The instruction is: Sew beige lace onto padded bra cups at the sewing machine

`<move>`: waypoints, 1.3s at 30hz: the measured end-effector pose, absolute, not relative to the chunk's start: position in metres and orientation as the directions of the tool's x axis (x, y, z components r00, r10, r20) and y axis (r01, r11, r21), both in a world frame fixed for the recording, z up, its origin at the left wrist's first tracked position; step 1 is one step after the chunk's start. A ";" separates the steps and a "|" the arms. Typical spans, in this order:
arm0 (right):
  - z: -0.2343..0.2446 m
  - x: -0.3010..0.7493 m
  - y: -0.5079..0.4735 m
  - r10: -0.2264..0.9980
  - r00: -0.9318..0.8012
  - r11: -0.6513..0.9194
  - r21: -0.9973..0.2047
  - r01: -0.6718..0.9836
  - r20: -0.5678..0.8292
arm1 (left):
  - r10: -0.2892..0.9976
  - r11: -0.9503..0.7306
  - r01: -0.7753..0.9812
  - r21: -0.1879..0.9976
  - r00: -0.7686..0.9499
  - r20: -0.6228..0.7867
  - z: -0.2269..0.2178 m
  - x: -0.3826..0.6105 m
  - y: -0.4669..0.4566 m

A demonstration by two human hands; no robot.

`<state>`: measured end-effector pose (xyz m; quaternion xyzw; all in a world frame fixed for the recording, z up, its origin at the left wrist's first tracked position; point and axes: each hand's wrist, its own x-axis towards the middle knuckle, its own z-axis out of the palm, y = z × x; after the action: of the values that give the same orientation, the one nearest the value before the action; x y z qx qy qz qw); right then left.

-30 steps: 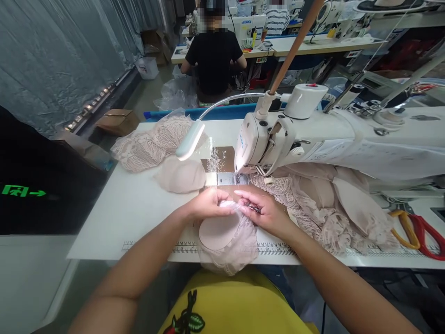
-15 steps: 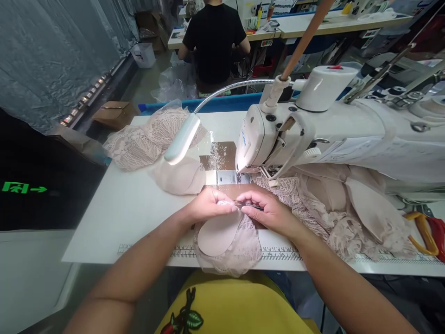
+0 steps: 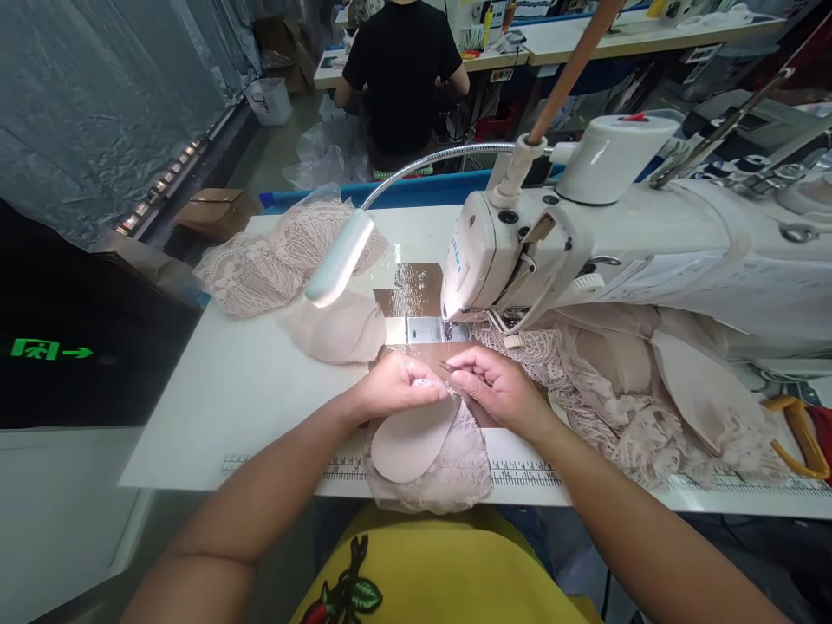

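Note:
My left hand pinches the top edge of a pale pink lace bra piece. A smooth, oval bra cup pad lies on the lace, which hangs down over the table's front edge. My right hand is closed around small dark thread snips; their tips poke out to the left and most of the body is hidden in the palm. The right thumb is close to the pinched edge; whether it touches the lace I cannot tell. Just beyond both hands is the sewing machine's needle plate.
A white sewing machine stands behind my right hand. Beige lace is heaped at right, another lace bundle at back left, beside a sheer cup piece. A lamp hangs low. A person sits beyond the table.
My right hand has drawn slightly up and away from the pinched edge, its snips now angled upward and off the lace. The left hand has shifted slightly right with the lace.

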<state>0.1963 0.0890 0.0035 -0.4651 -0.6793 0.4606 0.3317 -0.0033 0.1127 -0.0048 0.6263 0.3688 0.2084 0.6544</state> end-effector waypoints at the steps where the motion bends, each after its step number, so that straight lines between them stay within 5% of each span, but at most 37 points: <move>1: 0.004 0.195 0.089 0.937 -0.350 0.099 -0.950 0.295 -0.011 | 0.733 0.104 0.194 0.975 0.648 -0.207 -0.004 -0.004 0.114; 6: 0.006 0.194 0.090 0.879 -0.456 0.067 -0.909 0.412 -0.142 | 0.663 -0.005 0.216 0.976 0.732 -0.158 0.009 -0.021 0.121; 13: 0.002 0.203 0.089 0.873 -0.483 0.153 -0.905 0.398 -0.065 | 0.847 -0.190 0.392 0.900 0.530 -0.052 0.044 -0.057 0.110; 16: 0.001 0.205 0.088 0.874 -0.486 0.187 -0.914 0.360 -0.012 | 0.868 -0.048 0.447 0.893 0.462 -0.184 0.046 -0.070 0.102; 20: 0.000 0.209 0.086 0.852 -0.517 0.236 -0.939 0.251 0.076 | 0.736 0.299 0.324 0.898 0.520 -0.433 0.031 -0.069 0.093; 24: 0.000 0.212 0.085 0.804 -0.587 0.252 -0.949 0.189 0.096 | 0.609 0.468 0.119 0.876 0.675 -0.417 0.016 -0.049 0.087; 30: 0.001 0.211 0.081 0.833 -0.552 0.179 -0.924 0.337 -0.040 | 0.777 0.295 0.041 0.955 0.571 -0.265 0.009 -0.031 0.082; 35: 0.005 0.214 0.082 0.921 -0.377 0.245 -0.895 0.373 0.096 | 0.864 0.102 0.048 0.994 0.490 -0.112 0.009 -0.024 0.078; 39: 0.010 0.210 0.082 0.865 -0.480 0.370 -0.835 0.408 0.149 | 0.878 0.056 0.094 0.994 0.470 -0.094 0.010 -0.018 0.077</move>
<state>0.2098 0.0817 0.0100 -0.4125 -0.7713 0.3805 0.3002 -0.0177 0.0766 0.0096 0.6063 0.4008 0.3233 0.6061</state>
